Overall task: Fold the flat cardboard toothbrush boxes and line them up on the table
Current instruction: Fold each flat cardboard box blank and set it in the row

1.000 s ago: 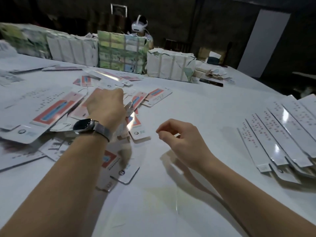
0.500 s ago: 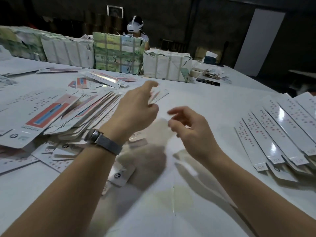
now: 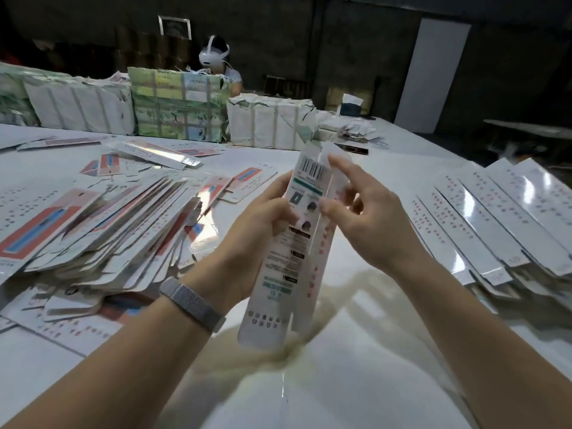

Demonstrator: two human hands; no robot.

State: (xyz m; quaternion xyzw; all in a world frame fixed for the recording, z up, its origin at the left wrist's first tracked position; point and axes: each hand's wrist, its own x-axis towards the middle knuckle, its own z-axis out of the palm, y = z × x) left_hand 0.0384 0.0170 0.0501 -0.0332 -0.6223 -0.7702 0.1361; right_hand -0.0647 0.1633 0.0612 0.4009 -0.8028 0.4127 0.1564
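Both hands are raised at the centre of the frame, clamped on one toothbrush box (image 3: 294, 243) that is held upright above the white table (image 3: 356, 366). By the left hand (image 3: 257, 230) its left edge is gripped, fingers curled round it; by the right hand (image 3: 362, 218) the right edge is pinched, the forefinger stretched toward the top flap. A heap of flat boxes (image 3: 102, 224) is spread at the left, and folded boxes (image 3: 501, 218) are lined up at the right edge.
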